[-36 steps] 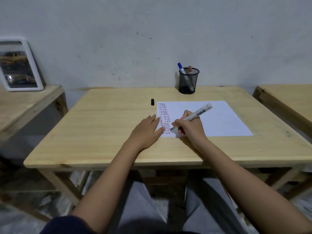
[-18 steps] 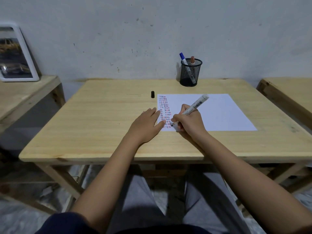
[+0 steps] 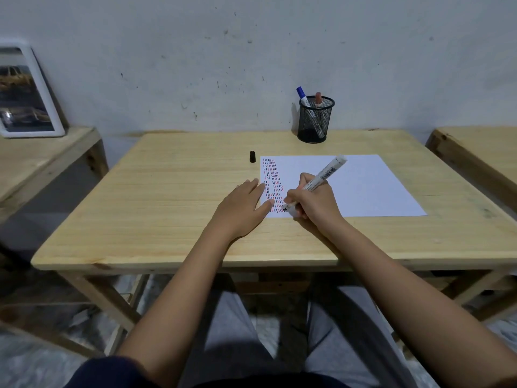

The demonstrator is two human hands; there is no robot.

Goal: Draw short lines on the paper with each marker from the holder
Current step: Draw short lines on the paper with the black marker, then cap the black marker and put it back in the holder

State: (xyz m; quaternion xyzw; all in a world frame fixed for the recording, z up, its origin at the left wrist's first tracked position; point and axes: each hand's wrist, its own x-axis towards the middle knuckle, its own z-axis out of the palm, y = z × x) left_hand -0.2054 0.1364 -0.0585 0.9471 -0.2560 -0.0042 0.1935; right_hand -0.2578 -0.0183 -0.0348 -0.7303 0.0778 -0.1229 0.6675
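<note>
A white sheet of paper (image 3: 361,186) lies on the wooden table (image 3: 167,197), with columns of short black, red and blue lines down its left side. My right hand (image 3: 313,203) grips a white marker (image 3: 326,175), its black tip touching the paper near the lower left corner. My left hand (image 3: 240,208) lies flat, fingers spread, its fingertips on the paper's left edge. The marker's black cap (image 3: 252,156) stands on the table left of the paper. A black mesh holder (image 3: 313,121) at the back holds a blue-capped marker (image 3: 303,96) and a red-capped marker (image 3: 318,98).
A second wooden table (image 3: 42,161) stands to the left with a white-framed picture (image 3: 25,91) leaning on the wall. Another wooden table (image 3: 481,152) stands to the right. The wall rises right behind the holder.
My right hand has slid the marker tip slightly down the column toward the paper's lower left corner. My left hand keeps its place. The camera view has shifted.
</note>
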